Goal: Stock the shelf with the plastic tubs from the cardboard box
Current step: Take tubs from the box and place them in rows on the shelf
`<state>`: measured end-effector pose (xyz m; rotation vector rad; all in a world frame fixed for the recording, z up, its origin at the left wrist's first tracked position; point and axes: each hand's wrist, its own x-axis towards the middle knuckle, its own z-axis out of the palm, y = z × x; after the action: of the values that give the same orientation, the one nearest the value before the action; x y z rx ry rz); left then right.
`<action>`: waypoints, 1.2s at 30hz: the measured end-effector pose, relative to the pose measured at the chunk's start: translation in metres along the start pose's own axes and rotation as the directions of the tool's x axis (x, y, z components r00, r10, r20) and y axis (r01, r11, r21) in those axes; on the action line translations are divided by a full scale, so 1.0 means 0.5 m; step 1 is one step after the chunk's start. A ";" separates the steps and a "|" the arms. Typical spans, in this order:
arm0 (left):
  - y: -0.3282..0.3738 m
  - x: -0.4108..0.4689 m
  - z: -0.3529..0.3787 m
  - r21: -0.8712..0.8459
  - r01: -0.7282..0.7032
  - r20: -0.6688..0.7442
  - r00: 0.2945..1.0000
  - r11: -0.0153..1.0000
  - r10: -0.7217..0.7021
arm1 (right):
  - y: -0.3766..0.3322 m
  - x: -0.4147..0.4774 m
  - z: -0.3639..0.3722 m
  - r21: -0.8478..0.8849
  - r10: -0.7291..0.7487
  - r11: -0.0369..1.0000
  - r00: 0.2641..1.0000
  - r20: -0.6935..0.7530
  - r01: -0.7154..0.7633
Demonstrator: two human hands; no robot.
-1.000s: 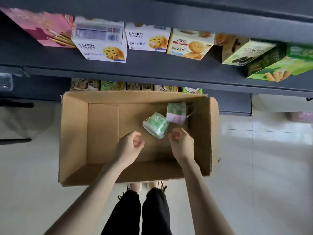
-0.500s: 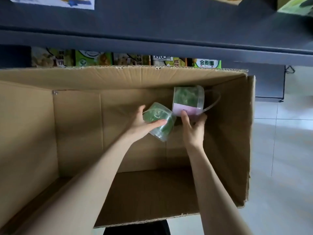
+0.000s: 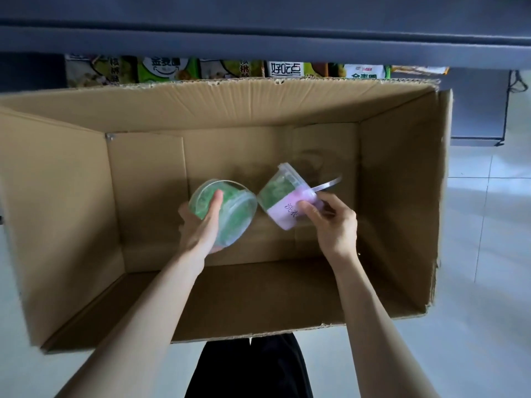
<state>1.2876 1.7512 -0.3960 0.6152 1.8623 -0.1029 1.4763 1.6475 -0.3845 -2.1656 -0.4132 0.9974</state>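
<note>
My left hand (image 3: 202, 225) grips one tub (image 3: 227, 214), my right hand (image 3: 330, 222) the other tub (image 3: 283, 201), inside the box (image 3: 258, 104); next I lift both to the shelf (image 3: 258, 38)

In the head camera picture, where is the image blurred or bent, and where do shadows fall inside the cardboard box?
Head view: the wide lens bows the cardboard box walls and the shelf edge. The left hand and right hand with their tubs are slightly soft. A dim shadow lies on the box floor behind the right tub; the packets beyond are blurry.
</note>
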 end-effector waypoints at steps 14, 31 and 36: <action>-0.013 0.016 -0.046 0.280 -0.551 0.249 0.833 0.787 0.494 | 0.011 -0.006 0.084 0.410 0.290 0.844 0.938 0.191 -0.345; -0.021 -0.110 -0.098 0.152 -0.426 0.125 0.904 0.892 0.410 | -0.097 -0.098 -0.036 0.419 0.256 0.852 0.948 0.189 -0.314; -0.019 -0.315 -0.114 -0.293 -0.296 0.171 0.919 0.909 0.354 | -0.211 -0.216 -0.175 0.473 0.098 0.868 0.987 0.131 -0.149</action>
<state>1.2736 1.7067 -0.2350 0.6919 1.5025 0.2835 1.4727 1.6220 -0.2119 -1.7069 -0.0546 1.1465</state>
